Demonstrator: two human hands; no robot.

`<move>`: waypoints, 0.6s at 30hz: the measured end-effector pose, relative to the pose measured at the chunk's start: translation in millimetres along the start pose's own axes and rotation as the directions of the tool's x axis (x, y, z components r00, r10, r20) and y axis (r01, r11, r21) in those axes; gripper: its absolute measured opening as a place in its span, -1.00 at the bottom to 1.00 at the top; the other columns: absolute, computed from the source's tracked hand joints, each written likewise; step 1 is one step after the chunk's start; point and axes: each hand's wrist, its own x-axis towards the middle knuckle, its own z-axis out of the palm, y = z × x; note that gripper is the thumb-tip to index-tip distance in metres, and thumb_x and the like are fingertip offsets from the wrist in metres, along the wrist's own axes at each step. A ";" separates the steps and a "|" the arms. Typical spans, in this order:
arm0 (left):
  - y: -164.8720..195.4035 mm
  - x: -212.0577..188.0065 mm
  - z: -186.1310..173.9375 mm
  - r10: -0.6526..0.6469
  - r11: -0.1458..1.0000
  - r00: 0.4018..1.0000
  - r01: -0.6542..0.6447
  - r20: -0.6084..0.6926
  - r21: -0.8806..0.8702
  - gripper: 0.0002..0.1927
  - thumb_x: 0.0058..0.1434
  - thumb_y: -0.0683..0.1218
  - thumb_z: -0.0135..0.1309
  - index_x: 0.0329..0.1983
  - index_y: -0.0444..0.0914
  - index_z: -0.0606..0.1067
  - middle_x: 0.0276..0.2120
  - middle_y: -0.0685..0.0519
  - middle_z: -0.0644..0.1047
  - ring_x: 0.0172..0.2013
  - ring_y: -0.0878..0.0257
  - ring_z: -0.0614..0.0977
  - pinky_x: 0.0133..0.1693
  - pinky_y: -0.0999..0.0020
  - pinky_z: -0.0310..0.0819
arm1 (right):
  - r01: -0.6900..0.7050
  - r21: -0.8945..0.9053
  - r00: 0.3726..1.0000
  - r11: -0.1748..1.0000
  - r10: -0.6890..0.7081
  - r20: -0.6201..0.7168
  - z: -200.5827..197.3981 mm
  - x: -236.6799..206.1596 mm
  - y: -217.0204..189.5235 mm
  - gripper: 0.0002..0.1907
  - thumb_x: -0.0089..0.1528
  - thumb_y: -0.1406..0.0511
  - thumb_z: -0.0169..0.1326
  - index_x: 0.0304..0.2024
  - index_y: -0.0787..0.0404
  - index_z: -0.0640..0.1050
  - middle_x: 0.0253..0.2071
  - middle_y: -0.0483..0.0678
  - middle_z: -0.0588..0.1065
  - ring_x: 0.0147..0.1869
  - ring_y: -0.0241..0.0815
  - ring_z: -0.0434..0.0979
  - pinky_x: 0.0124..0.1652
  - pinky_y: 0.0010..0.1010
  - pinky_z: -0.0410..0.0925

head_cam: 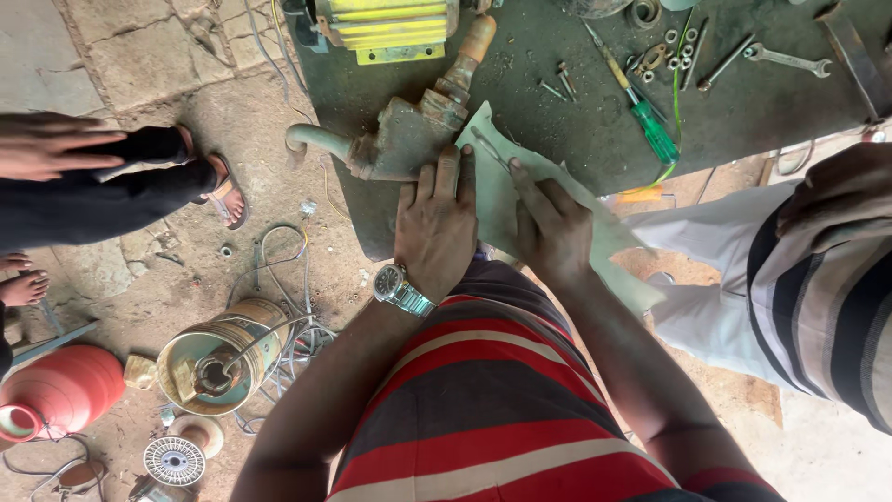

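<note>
The left hand lies flat with fingers spread, pressing the pale gasket sheet against the rusty pump body on the bench edge. The right hand pinches a thin metal tool. If the sheet slides, the tool could slip and poke a finger.

We cannot make out what thin tool our right hand pinches against the pale grey gasket sheet; our left hand hides the sheet's near corner. The yellow ribbed motor housing and the flat dark metal bar are cut off at the frame's edge.
</note>
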 end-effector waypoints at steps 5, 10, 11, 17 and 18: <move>0.6 -0.9 3.9 -0.003 1.000 1.000 0.003 0.005 0.018 -0.31 0.19 -0.11 0.13 0.38 -0.48 0.31 0.23 -0.19 0.35 0.08 -0.03 0.49 0.09 0.06 0.43 | 0.017 -0.056 1.000 0.998 -0.016 0.027 -1.3 2.7 0.5 -0.45 0.21 0.54 0.11 0.26 0.17 0.56 -0.32 0.03 0.52 -0.39 -0.04 0.54 -0.36 -0.22 0.43; 0.0 -0.2 2.1 -0.009 1.000 1.000 0.009 0.016 -0.013 -0.31 0.20 -0.12 0.12 0.37 -0.49 0.31 0.23 -0.22 0.34 0.08 -0.04 0.48 0.06 0.06 0.43 | -0.009 -0.020 1.000 1.000 0.009 0.020 -4.0 5.1 -1.7 -0.46 0.25 0.54 0.11 0.28 0.14 0.54 -0.33 0.02 0.52 -0.40 -0.06 0.53 -0.37 -0.24 0.42; 0.4 -0.2 1.7 -0.010 1.000 1.000 0.010 0.027 -0.011 -0.30 0.17 -0.11 0.13 0.36 -0.50 0.31 0.22 -0.22 0.34 0.07 -0.04 0.48 0.06 0.04 0.43 | -0.001 -0.043 0.999 0.999 0.003 0.045 -4.2 4.9 -2.6 -0.46 0.25 0.53 0.12 0.28 0.11 0.55 -0.32 0.02 0.52 -0.39 -0.05 0.53 -0.36 -0.23 0.42; -0.9 0.0 0.8 -0.013 1.000 0.999 0.013 0.048 -0.007 -0.31 0.20 -0.12 0.13 0.37 -0.51 0.31 0.23 -0.20 0.34 0.08 -0.03 0.48 0.06 0.05 0.43 | -0.030 0.017 0.998 0.999 0.029 0.059 -4.2 6.5 -4.0 -0.46 0.23 0.55 0.10 0.28 0.21 0.54 -0.30 0.03 0.53 -0.36 -0.06 0.55 -0.34 -0.27 0.44; -0.9 0.7 1.5 -0.014 1.000 0.998 0.015 0.058 -0.007 -0.31 0.21 -0.12 0.14 0.38 -0.52 0.31 0.23 -0.20 0.34 0.08 -0.02 0.48 0.06 0.05 0.43 | -0.006 0.017 1.000 1.000 0.006 0.018 -4.9 6.3 -3.5 -0.47 0.25 0.55 0.10 0.28 0.21 0.53 -0.30 0.03 0.52 -0.35 -0.06 0.55 -0.33 -0.26 0.43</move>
